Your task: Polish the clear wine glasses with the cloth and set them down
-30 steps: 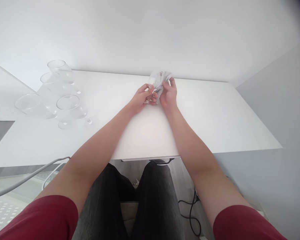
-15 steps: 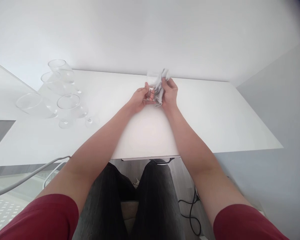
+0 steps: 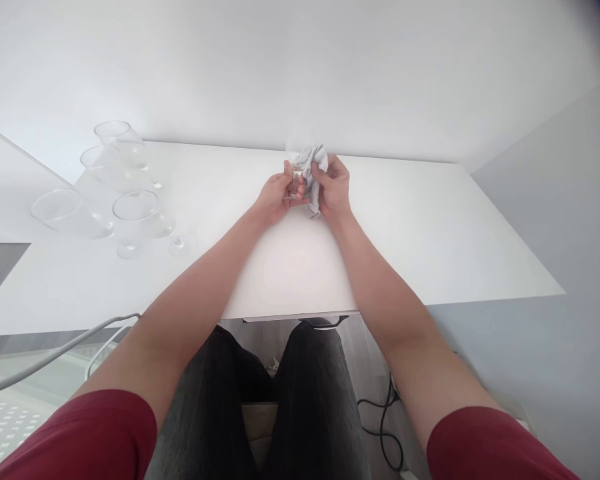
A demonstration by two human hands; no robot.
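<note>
Above the far middle of the white table, my left hand (image 3: 277, 193) is closed around the lower part of a clear glass (image 3: 296, 179), its thumb on top and fingers beneath. My right hand (image 3: 334, 185) pinches a crumpled grey-white cloth (image 3: 312, 168), which lies against the glass and hangs down between the two hands. Much of the glass's bowl is covered by the cloth or too faint against the white to make out.
Several clear stemmed glasses stand on the left of the white table (image 3: 430, 227), one glass (image 3: 135, 207) nearest the front. A white wall (image 3: 300, 73) rises behind. A grey cable (image 3: 55, 360) runs past my left forearm, and a black cord (image 3: 383, 427) lies on the floor.
My right hand and the cloth have shifted slightly left over the glass, and the cloth's folds have changed. My left hand has moved slightly left, still holding the glass.
</note>
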